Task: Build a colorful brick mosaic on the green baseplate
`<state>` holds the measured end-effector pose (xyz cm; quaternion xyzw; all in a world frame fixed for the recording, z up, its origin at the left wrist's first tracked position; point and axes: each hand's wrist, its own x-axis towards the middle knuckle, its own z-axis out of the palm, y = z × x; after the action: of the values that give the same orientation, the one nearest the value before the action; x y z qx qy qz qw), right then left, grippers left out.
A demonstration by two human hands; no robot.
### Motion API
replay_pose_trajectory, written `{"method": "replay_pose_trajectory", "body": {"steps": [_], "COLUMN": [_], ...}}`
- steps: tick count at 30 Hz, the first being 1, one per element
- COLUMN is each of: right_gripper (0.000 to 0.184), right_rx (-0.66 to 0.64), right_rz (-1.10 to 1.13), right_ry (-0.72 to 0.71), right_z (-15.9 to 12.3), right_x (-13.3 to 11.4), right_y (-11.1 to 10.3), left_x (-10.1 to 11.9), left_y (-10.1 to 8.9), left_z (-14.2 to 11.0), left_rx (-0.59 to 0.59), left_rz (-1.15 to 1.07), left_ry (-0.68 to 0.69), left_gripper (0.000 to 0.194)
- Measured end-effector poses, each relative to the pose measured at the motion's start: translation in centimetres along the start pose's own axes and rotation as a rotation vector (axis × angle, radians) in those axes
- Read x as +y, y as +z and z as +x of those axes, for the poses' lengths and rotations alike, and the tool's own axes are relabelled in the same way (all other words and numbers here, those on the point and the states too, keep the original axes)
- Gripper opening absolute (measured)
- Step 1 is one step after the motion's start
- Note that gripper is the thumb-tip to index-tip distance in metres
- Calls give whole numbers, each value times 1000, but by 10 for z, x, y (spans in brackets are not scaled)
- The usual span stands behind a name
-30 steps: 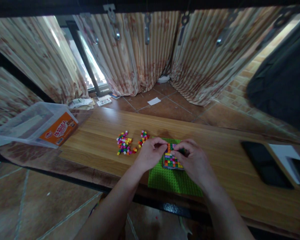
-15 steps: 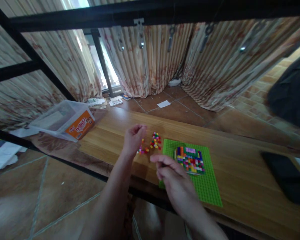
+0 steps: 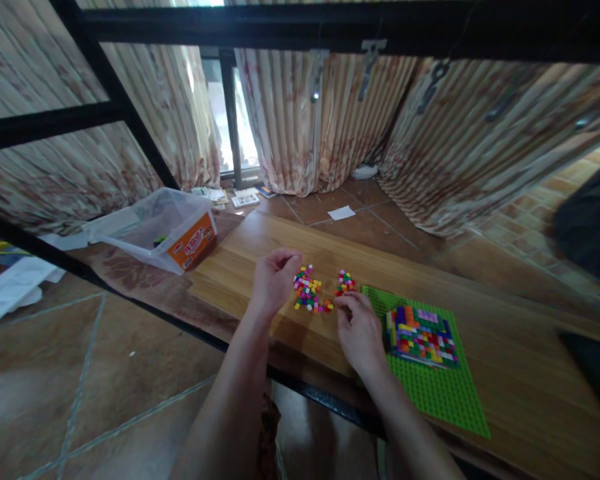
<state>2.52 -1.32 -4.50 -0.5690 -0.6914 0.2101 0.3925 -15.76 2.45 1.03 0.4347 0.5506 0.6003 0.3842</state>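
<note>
Small toy bricks (image 3: 307, 288) in many colours lie in a loose pile on the wooden bench. A smaller heap of bricks (image 3: 345, 281) sits to its right. My left hand (image 3: 273, 283) is at the left pile's edge, thumb and fingers pinched; whatever they hold is too small to make out. My right hand (image 3: 357, 327) rests low by the smaller heap, fingertips curled together near loose bricks, their contents hidden. To its right, a block of multicoloured bricks (image 3: 423, 337) is built up on a green baseplate (image 3: 443, 393).
A clear plastic box (image 3: 150, 227) with an orange label stands at the bench's left end. A dark flat object (image 3: 593, 363) lies at the right of the wooden bench (image 3: 280, 233). A black metal bar (image 3: 300, 23) crosses above, with curtains behind.
The view has turned left. My right hand has moved from beside the brick block to the small bricks, its fingers curling down. My left hand stays pinched, and more of the left pile shows.
</note>
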Motion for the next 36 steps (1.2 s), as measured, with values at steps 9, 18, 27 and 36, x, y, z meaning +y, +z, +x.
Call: {"method": "replay_pose_trajectory", "body": {"steps": [9, 18, 27, 36], "right_gripper": [25, 24, 25, 14], "right_rx": [-165, -225, -185, 141], "right_rz": [-336, -568, -453, 812], "right_ry": [-95, 110, 160, 409], "right_z": [16, 28, 32, 18], "right_x": [-11, -38, -49, -47], "right_y": [8, 9, -5, -62], "left_x": [7, 7, 6, 14], "left_y": [-6, -5, 6, 55], "left_z": [-1, -2, -5, -46], "left_rx": [-20, -38, -122, -597], "left_rz": [36, 58, 108, -205], "left_ry": [8, 36, 44, 80], "left_gripper": [14, 14, 16, 23]}}
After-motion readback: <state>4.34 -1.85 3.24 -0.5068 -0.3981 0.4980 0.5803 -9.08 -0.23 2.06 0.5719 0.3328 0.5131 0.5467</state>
